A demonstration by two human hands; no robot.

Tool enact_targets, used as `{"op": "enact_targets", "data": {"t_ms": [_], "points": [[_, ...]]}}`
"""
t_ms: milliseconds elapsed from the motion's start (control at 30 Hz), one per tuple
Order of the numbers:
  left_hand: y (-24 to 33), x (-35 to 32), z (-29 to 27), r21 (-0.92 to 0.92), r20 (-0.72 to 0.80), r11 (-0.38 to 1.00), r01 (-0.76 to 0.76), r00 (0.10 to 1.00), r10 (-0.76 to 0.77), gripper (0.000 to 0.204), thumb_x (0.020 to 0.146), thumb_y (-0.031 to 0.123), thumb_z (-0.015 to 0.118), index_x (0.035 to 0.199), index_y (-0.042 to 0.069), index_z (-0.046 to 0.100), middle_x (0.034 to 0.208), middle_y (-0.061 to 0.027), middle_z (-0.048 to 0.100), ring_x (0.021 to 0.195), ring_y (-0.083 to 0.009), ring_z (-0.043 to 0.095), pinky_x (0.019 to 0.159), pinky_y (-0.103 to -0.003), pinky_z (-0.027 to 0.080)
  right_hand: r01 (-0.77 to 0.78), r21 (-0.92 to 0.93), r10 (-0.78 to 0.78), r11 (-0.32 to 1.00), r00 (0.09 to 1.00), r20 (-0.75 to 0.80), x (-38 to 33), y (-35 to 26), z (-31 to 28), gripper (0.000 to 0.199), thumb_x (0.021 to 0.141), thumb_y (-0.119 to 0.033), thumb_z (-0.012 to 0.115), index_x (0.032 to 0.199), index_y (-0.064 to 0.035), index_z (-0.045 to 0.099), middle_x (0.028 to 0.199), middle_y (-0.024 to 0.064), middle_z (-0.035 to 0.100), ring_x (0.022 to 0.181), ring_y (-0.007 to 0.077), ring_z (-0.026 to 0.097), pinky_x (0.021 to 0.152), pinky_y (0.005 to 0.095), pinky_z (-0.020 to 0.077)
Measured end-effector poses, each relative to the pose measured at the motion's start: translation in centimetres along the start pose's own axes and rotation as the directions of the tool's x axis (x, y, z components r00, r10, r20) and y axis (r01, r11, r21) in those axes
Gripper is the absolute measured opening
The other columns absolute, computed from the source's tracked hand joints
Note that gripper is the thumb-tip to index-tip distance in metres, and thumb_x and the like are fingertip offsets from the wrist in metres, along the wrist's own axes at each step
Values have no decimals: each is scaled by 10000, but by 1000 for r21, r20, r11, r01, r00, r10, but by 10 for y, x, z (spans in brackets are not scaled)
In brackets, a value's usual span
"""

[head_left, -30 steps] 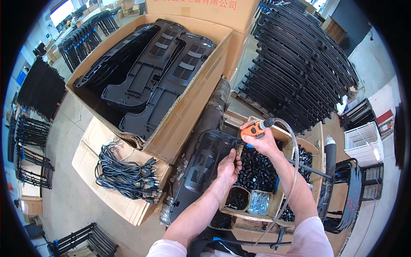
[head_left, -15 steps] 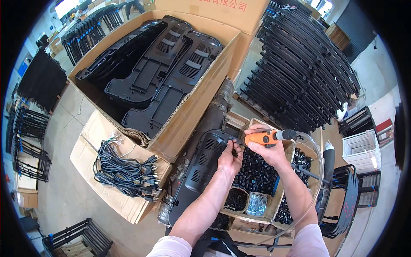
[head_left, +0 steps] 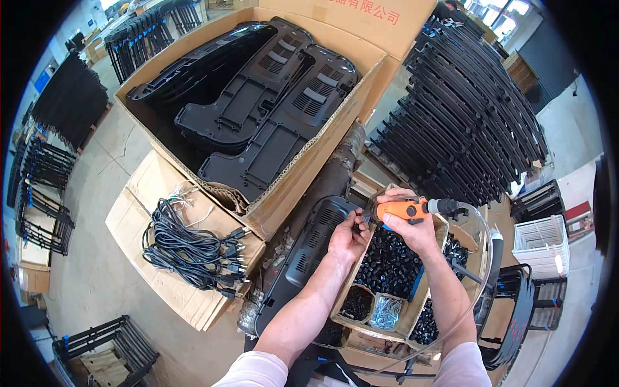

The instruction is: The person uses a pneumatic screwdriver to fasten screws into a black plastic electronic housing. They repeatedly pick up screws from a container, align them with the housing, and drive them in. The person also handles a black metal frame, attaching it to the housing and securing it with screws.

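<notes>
My right hand [head_left: 420, 233] is wrapped round an orange pneumatic screwdriver [head_left: 403, 210], held nearly level with its tip toward the left and a clear hose at its back end. Close to that tip, my left hand [head_left: 349, 240] is pinched together; whatever is between its fingers is too small to make out. Beneath the left hand and forearm lies a black plastic cover [head_left: 317, 233] with vent slots, on a worn dark support. Below the driver stands a cardboard bin of small black parts [head_left: 387, 261]. Silver screws [head_left: 385, 312] fill a small compartment at its near end.
A large carton [head_left: 284, 209] of black plastic covers [head_left: 258, 138] stands at the far left. Bundled black power cords [head_left: 190, 248] lie on flattened cardboard in front of it. Stacked black frames [head_left: 461, 122] rise at the far right. The clear hose [head_left: 485, 284] loops beside my right forearm.
The view has turned slightly, so the carton and cords appear farther right. The driver has shifted a little to the right, still in my right hand. My left hand remains pinched near its tip.
</notes>
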State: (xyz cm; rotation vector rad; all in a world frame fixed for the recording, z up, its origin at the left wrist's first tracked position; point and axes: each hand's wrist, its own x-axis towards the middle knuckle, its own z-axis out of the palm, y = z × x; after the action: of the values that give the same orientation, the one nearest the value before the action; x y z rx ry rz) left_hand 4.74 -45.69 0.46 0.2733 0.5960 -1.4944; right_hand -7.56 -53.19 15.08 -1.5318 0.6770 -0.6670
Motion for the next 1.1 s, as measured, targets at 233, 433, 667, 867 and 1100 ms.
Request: {"op": "enact_targets", "data": {"t_ms": [233,433,667,867,1100], "points": [[-10,-5,11,107,-95,991,-84,991,95,310,1176,310,474,1135,60,653,881,-12,629,735,-152,586,680,-279,543,45,-67,-48,997,998,-45,13,12,9,489,902,-2,810,1354,-4,625,1272,148,735,1206,208,689,1073,382,561],[-19,-22,-3,382,-66,923,-54,994,86,351,1185,317,442,1154,46,662,997,-62,689,811,-182,640,728,-312,561,66,-37,-68,997,996,-59,38,33,15,480,903,16,806,1347,-8,627,1264,130,727,1182,193,684,1033,349,572],[-18,-36,-31,520,-27,852,-65,995,92,324,1179,313,478,1251,53,658,938,-28,707,754,-149,641,663,-289,534,30,-56,-30,998,1000,-3,51,46,19,521,867,-41,841,1339,2,624,1243,143,742,1157,203,701,1016,370,581],[-17,-49,-28,512,-79,856,-74,988,133,304,1184,304,458,1273,62,619,1019,-84,760,740,-151,678,640,-278,533,19,-264,-6,964,999,48,65,48,19,374,847,-55,843,1189,-8,700,1164,100,768,1051,174,713,954,347,586],[-14,-51,-29,494,-54,862,-117,985,164,255,1160,263,531,1249,64,663,1009,-56,758,749,-127,626,639,-266,542,15,-211,-6,977,999,46,64,41,19,323,826,-82,842,1124,-30,730,1095,54,762,1028,145,701,943,327,564]]}}
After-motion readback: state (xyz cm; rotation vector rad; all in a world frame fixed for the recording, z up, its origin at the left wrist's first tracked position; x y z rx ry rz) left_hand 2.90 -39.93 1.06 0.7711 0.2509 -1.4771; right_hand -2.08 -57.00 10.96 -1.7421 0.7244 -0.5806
